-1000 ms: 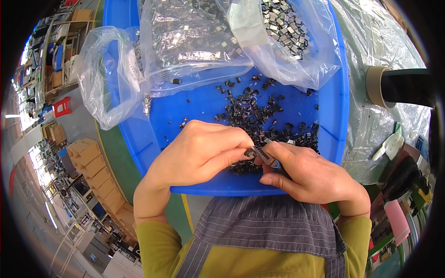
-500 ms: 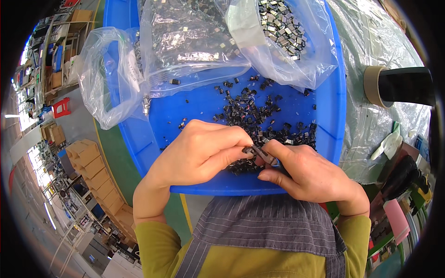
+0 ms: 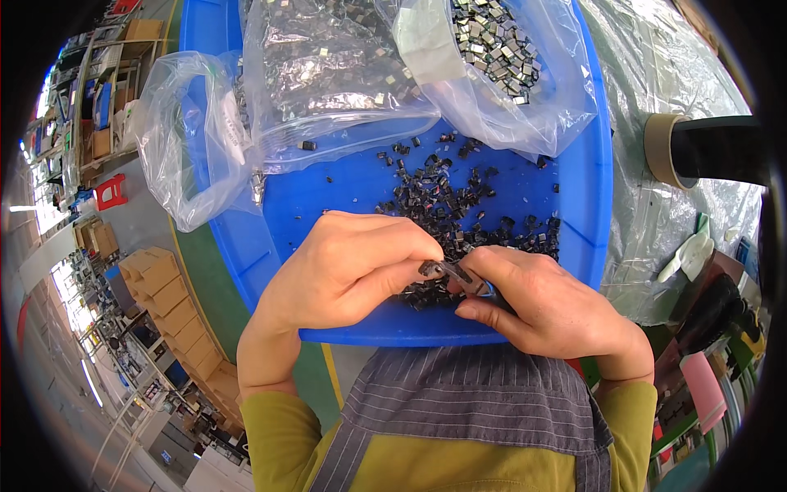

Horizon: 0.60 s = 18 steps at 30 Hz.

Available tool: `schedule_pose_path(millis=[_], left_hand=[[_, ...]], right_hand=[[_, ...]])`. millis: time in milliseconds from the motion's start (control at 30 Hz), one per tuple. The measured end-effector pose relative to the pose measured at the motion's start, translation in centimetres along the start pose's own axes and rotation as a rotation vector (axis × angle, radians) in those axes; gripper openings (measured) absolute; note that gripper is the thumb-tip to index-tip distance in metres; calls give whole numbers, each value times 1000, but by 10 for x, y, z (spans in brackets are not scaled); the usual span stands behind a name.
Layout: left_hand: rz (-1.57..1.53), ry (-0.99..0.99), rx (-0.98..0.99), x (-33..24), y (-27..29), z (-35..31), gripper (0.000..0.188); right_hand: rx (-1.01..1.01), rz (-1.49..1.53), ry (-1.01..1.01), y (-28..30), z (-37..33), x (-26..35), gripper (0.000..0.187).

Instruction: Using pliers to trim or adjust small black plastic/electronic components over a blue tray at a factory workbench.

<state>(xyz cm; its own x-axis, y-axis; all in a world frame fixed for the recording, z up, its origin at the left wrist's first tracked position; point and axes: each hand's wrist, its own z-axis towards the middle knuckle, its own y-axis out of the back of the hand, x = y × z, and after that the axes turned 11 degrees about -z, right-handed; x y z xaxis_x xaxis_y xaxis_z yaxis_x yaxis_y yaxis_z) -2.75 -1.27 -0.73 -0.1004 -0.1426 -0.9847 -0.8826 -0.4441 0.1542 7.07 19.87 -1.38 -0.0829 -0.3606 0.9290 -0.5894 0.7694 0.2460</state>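
My left hand (image 3: 348,266) pinches a small dark part (image 3: 429,269) between thumb and forefinger. In my right hand (image 3: 545,303) is a pair of pliers or cutters (image 3: 469,281), its jaws against that part; whether the jaws are fully closed I cannot make out. Both hands hang over the near edge of a blue plastic tray (image 3: 361,334). Beneath and beyond them lies a loose pile of small black pieces (image 3: 434,193). A clear bag (image 3: 553,123) farther back on the right holds many small metal-faced parts (image 3: 496,49).
Another clear bag (image 3: 328,66) full of parts covers the tray's back middle, and a crumpled clear bag (image 3: 164,156) hangs over its left side. To the right, a tape roll (image 3: 661,152) stands on plastic sheeting (image 3: 631,238). Cardboard boxes (image 3: 172,307) line the floor at left.
The small dark part and the tool's jaws have shifted slightly left, with my left fingertips drawing back a little. Both hands keep their grips.
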Motion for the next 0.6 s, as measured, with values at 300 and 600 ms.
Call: schedule_pose_path(millis=[300, 600], left_hand=[[51, 15, -11, 0, 0, -1, 8], [75, 8, 10, 0, 3, 0, 13]], right_hand=[[29, -69, -43, 0, 0, 3, 22], [6, -119, -35, -2, 0, 2, 24]])
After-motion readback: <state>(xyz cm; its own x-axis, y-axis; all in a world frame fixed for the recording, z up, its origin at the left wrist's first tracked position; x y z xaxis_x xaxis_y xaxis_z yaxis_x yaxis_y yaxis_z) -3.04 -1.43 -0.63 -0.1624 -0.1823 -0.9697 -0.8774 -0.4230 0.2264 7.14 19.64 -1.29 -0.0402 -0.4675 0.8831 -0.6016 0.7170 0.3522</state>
